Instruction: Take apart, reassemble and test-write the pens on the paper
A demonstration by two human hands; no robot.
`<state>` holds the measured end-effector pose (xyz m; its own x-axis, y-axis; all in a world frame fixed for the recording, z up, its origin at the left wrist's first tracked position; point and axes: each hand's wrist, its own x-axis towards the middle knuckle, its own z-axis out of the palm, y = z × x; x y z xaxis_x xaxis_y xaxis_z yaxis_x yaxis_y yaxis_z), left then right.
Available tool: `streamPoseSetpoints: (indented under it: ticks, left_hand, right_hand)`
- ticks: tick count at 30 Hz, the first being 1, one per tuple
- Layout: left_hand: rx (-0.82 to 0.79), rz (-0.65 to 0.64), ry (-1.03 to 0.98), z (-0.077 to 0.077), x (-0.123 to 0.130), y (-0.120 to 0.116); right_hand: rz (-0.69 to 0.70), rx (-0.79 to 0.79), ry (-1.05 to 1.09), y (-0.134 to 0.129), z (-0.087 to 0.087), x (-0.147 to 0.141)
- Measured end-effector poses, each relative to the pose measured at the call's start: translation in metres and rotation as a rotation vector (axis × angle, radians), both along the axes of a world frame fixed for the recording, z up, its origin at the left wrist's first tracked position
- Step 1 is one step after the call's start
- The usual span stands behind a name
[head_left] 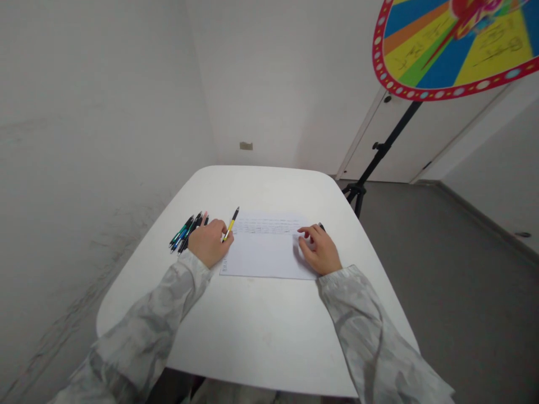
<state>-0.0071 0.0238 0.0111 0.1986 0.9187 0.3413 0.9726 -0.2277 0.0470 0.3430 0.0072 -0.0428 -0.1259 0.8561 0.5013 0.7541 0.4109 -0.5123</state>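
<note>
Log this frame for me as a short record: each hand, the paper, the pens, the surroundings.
left hand: holds a yellow-and-black pen at the paper's left edge
right hand: fingers loosely curled, over the paper's right side; a small dark object shows just beyond it, too hidden to name
paper: flat on the white table, rows of writing across its far part
other pens: bunched left of the paper
surroundings: colorful wheel on a black stand, right

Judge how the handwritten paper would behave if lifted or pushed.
The handwritten paper looks thin, so it would probably be light and sag if lifted by one corner. Flat on the smooth-looking white table, it would likely slide, though the left hand and right hand at its sides might hinder that.
</note>
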Motion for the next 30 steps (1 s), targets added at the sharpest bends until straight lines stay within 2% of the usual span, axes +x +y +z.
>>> streamPoseSetpoints:
  ticks: [3, 6, 10, 13, 19, 25, 30]
  left_hand:
    - [0.081, -0.171, -0.054, -0.007, 0.023, 0.001]
    - [0.115, -0.311, -0.096, -0.022, 0.039, 0.004]
    - [0.11, -0.467, -0.122, -0.04, 0.041, 0.006]
    - [0.087, -0.565, -0.126, -0.045, 0.035, 0.006]
    - [0.059, -0.613, -0.159, -0.043, 0.034, 0.005]
    - [0.045, -0.657, -0.162, -0.043, 0.037, 0.003]
    - [0.06, -0.684, -0.143, -0.031, 0.037, 0.003]
  right_hand:
    - [0.024, 0.014, -0.003, 0.001, 0.001, -0.001]
    - [0.036, 0.024, -0.014, 0.002, 0.0, -0.003]
    - [0.051, 0.041, -0.001, 0.001, 0.0, -0.006]
    - [0.08, 0.053, 0.033, -0.001, 0.004, -0.008]
    - [0.195, 0.008, 0.108, -0.005, 0.009, -0.013]
    - [0.231, -0.077, 0.174, -0.002, 0.014, -0.027]
    - [0.276, -0.091, 0.121, 0.003, 0.021, -0.041]
